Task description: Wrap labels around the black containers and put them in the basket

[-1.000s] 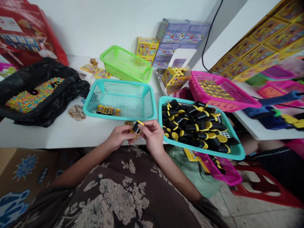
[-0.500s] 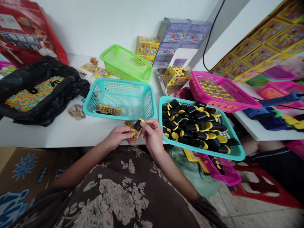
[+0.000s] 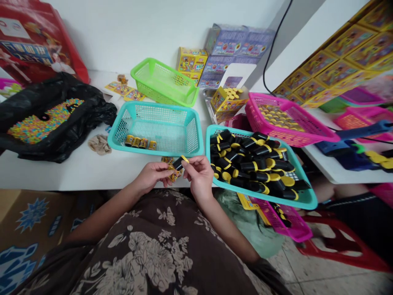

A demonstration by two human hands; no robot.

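Just past the table's front edge, my right hand (image 3: 200, 177) is closed on a small black canister with a yellow lid (image 3: 178, 164), near its lid end. My left hand (image 3: 154, 177) pinches a yellow printed label (image 3: 175, 176) against the canister's lower end; its fingers partly hide the label. More printed labels (image 3: 167, 159) lie on the table behind the hands. Several labelled canisters (image 3: 136, 142) rest along the near side of a turquoise basket (image 3: 155, 152). Right of my hands, a second turquoise basket (image 3: 260, 196) is heaped with black, yellow-lidded canisters (image 3: 245, 164).
A green basket (image 3: 166, 97), yellow boxes (image 3: 192, 61) and purple boxes (image 3: 227, 41) stand at the back. A pink basket (image 3: 276, 133) holds filled rows. At left, a black bag (image 3: 27, 153) contains coloured beads, near a cloth (image 3: 100, 144). Another person's leg (image 3: 346, 190) shows right.
The canister has turned slightly between my fingers, and my right hand has shifted a little to the right. My left hand stays almost still. The view has barely shifted.
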